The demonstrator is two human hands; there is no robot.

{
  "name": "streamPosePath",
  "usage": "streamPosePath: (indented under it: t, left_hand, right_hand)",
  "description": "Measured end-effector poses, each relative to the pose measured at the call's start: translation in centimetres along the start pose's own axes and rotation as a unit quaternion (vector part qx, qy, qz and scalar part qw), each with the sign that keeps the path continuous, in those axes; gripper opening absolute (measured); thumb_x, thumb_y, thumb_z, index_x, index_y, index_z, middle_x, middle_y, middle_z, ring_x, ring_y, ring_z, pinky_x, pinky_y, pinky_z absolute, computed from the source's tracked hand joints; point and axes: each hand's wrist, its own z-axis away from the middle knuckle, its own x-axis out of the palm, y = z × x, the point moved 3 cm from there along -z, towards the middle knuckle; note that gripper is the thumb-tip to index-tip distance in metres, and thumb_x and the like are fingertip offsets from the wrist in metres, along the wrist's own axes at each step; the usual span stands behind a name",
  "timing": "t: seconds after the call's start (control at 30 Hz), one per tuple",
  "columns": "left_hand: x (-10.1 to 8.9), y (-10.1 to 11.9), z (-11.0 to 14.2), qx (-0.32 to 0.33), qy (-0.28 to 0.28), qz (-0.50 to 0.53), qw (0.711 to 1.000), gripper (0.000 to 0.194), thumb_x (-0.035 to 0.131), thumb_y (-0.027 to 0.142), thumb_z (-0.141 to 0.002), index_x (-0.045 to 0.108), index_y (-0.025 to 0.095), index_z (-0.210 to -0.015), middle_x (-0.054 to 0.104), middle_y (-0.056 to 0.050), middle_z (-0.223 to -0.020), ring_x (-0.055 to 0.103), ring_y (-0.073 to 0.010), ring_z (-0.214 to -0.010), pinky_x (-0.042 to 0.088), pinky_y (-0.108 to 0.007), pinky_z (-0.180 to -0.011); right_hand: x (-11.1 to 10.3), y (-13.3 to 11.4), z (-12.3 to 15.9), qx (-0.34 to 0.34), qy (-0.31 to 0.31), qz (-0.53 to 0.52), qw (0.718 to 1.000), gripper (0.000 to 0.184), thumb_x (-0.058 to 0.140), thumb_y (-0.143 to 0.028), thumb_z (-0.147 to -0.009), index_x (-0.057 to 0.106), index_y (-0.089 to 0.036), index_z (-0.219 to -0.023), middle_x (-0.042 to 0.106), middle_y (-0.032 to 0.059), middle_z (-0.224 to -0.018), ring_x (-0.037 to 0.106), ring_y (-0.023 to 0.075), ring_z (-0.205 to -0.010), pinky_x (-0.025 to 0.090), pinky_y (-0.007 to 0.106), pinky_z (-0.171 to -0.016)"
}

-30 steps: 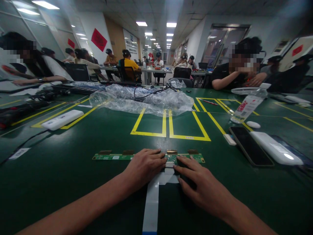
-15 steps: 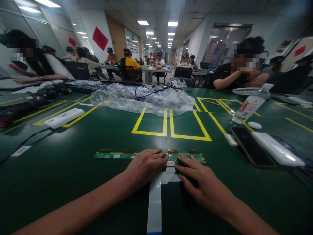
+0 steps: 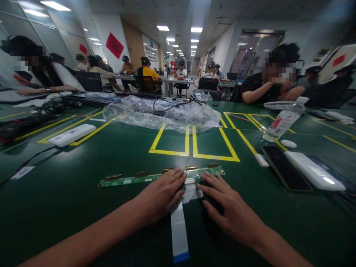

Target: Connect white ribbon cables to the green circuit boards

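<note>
A long, narrow green circuit board (image 3: 130, 181) lies slightly tilted across the table in front of me, brown tabs along its far edge. A white flat ribbon cable (image 3: 178, 226) meets the board at a pale connector (image 3: 190, 181) and runs folded toward me, ending in a blue tip. My left hand (image 3: 164, 191) rests over the board left of the connector, fingers stretched out and covering part of it. Right of the connector, my right hand (image 3: 226, 196) has its fingers spread, fingertips at the board's near edge and the cable's fold.
Crumpled clear plastic wrap (image 3: 167, 111) with black cables lies beyond the yellow tape outlines. On the right are a phone (image 3: 286, 167), a white power bank (image 3: 313, 168) and a tilted water bottle (image 3: 283, 120). Another white device (image 3: 72, 135) lies left. People sit around the tables.
The board has turned a little, its right end moving away and its left end nearer, and shifted left. The cable's blue end has swung right and shows more. Both hands stay beside the connector.
</note>
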Motion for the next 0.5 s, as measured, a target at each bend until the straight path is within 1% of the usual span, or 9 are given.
streamPosePath:
  t: [0.1, 0.17, 0.2, 0.27, 0.33, 0.4, 0.47, 0.5]
  left_hand:
    - [-0.4, -2.5, -0.2, -0.057, -0.005, -0.012, 0.998, 0.057, 0.028, 0.047, -0.103, 0.034, 0.019, -0.152, 0.029, -0.005, -0.158, 0.026, -0.0226, -0.146, 0.023, -0.043, -0.121]
    - [-1.1, -5.2, -0.2, -0.121, -0.001, -0.040, 0.992, 0.059, 0.026, 0.050, -0.102, 0.036, 0.021, -0.152, 0.030, -0.003, -0.158, 0.027, -0.0207, -0.146, 0.022, -0.039, -0.121]
    - [-1.5, -6.9, 0.0, -0.157, 0.002, -0.056, 0.986, 0.060, 0.025, 0.051, -0.102, 0.037, 0.019, -0.151, 0.030, -0.004, -0.157, 0.028, -0.0210, -0.146, 0.022, -0.038, -0.120]
    - [-2.7, -10.8, 0.7, -0.230, 0.009, -0.085, 0.969, 0.062, 0.025, 0.049, -0.101, 0.040, 0.014, -0.149, 0.034, -0.010, -0.155, 0.032, -0.0251, -0.144, 0.026, -0.040, -0.118]
    - [-4.0, -15.1, 2.1, -0.295, 0.017, -0.103, 0.950, 0.061, 0.027, 0.045, -0.100, 0.046, 0.005, -0.142, 0.042, -0.019, -0.149, 0.040, -0.0321, -0.139, 0.032, -0.046, -0.113]
    - [-5.4, -19.3, 4.0, -0.359, 0.028, -0.121, 0.925, 0.058, 0.029, 0.040, -0.100, 0.053, -0.002, -0.132, 0.051, -0.025, -0.139, 0.049, -0.0367, -0.129, 0.040, -0.048, -0.105]
    - [-6.4, -22.7, 5.9, -0.408, 0.039, -0.135, 0.902, 0.054, 0.030, 0.037, -0.101, 0.058, -0.005, -0.119, 0.059, -0.027, -0.125, 0.057, -0.0366, -0.118, 0.045, -0.047, -0.098]
    - [-6.7, -24.0, 6.8, -0.427, 0.045, -0.140, 0.892, 0.051, 0.033, 0.037, -0.101, 0.059, -0.004, -0.116, 0.062, -0.024, -0.120, 0.060, -0.0344, -0.112, 0.047, -0.046, -0.095]
  right_hand:
    - [-0.1, 0.1, 0.1, 0.004, 0.002, 0.010, 1.000, 0.048, 0.050, -0.033, -0.095, 0.048, -0.028, -0.143, 0.038, 0.0049, -0.155, 0.028, 0.0268, -0.145, 0.022, 0.057, -0.117]
    - [-0.2, 0.1, 0.2, 0.003, 0.001, 0.013, 1.000, 0.047, 0.049, -0.033, -0.095, 0.050, -0.027, -0.142, 0.037, 0.0058, -0.155, 0.028, 0.0275, -0.145, 0.024, 0.058, -0.116]
    - [-0.2, 0.0, 0.3, 0.002, 0.002, 0.014, 1.000, 0.046, 0.049, -0.033, -0.095, 0.051, -0.027, -0.141, 0.037, 0.0060, -0.155, 0.029, 0.0279, -0.144, 0.026, 0.058, -0.116]
    - [-0.4, -0.3, 0.4, -0.006, 0.005, 0.017, 1.000, 0.044, 0.049, -0.031, -0.095, 0.054, -0.027, -0.138, 0.038, 0.0061, -0.155, 0.030, 0.0281, -0.144, 0.028, 0.058, -0.115]
    - [-0.6, -0.6, 0.6, -0.014, 0.008, 0.022, 1.000, 0.043, 0.049, -0.029, -0.095, 0.055, -0.027, -0.137, 0.039, 0.0063, -0.154, 0.031, 0.0280, -0.144, 0.031, 0.057, -0.114]
    - [-0.7, -0.9, 0.7, -0.020, 0.012, 0.024, 0.999, 0.044, 0.049, -0.028, -0.094, 0.055, -0.027, -0.137, 0.039, 0.0066, -0.154, 0.032, 0.0280, -0.143, 0.032, 0.056, -0.114]
    - [-0.8, -1.0, 0.7, -0.022, 0.013, 0.022, 0.999, 0.044, 0.050, -0.027, -0.094, 0.055, -0.027, -0.138, 0.040, 0.0065, -0.154, 0.033, 0.0282, -0.143, 0.033, 0.055, -0.113]
    - [-0.8, -1.1, 0.7, -0.023, 0.013, 0.020, 0.999, 0.044, 0.050, -0.027, -0.094, 0.055, -0.027, -0.138, 0.040, 0.0062, -0.154, 0.033, 0.0281, -0.142, 0.034, 0.055, -0.113]
